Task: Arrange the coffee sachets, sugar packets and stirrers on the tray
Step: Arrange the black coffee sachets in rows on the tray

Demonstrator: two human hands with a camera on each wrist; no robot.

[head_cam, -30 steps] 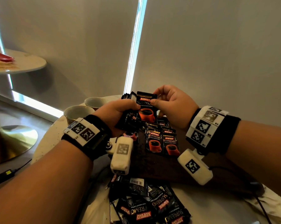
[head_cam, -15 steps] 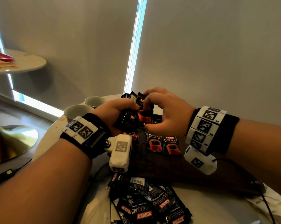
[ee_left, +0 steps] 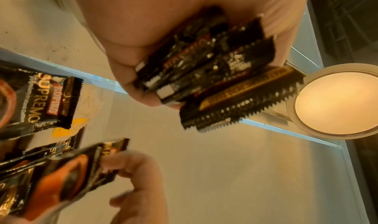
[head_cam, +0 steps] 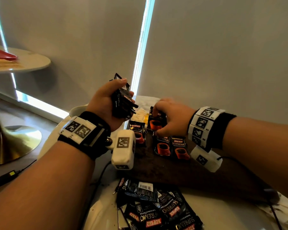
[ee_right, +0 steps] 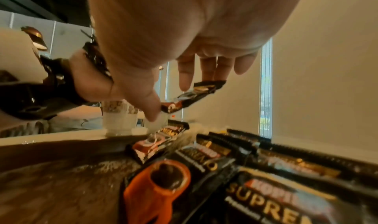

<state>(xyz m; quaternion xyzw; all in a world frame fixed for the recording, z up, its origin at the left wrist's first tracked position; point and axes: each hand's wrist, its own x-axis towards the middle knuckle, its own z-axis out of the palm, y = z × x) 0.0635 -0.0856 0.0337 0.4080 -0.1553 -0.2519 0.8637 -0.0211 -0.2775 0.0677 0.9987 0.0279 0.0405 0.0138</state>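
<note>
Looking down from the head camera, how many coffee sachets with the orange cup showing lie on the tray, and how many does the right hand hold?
Face-up sachets lying on the tray: 3
Held sachet, pinched by the right hand: 1
Total: 4
The left hand grips a bundle too tightly packed to count.

Your left hand is raised above the table, palm turned inward, with fingers and thumb curled tightly around a stack of sachets, while your bare left forearm reaches in from the lower left with a marker-covered band at the wrist. Your right hand is lower and reaches forward, knuckles up, its thumb and fingertips pinching a single sachet; the right forearm comes in from the right, also banded at the wrist.
</note>
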